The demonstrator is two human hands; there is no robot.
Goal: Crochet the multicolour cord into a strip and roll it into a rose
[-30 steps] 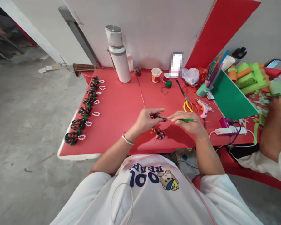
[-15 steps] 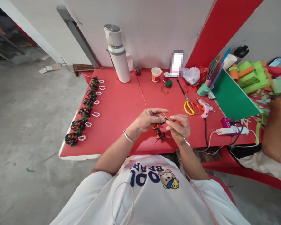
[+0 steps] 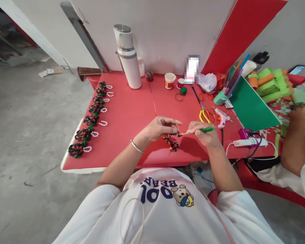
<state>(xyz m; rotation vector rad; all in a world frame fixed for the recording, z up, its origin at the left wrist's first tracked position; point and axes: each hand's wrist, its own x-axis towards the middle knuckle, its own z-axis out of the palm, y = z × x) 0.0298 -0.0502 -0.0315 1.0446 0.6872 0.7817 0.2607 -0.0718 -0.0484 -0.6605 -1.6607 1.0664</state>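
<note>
My left hand (image 3: pixel 160 128) pinches the top of a small multicoloured crochet piece (image 3: pixel 171 143) that hangs just above the red table (image 3: pixel 132 118). An orange yarn strand (image 3: pixel 155 109) runs from my fingers back across the table. My right hand (image 3: pixel 203 134) is closed on a green-handled crochet hook (image 3: pixel 203 130), its metal tip pointing left into the piece between my two hands.
Several finished multicoloured rosettes with white bead loops (image 3: pixel 89 119) line the table's left edge. A white flask (image 3: pixel 129 58), a yarn ball (image 3: pixel 149 76), a cup (image 3: pixel 169 81), yellow scissors (image 3: pixel 203 114) and a glue gun (image 3: pixel 221 116) lie behind. Another person's arm (image 3: pixel 293 142) works at the right.
My right hand has swung the hook from pointing down towards me to lying level, handle to the right. The left hand has kept its hold on the piece.
</note>
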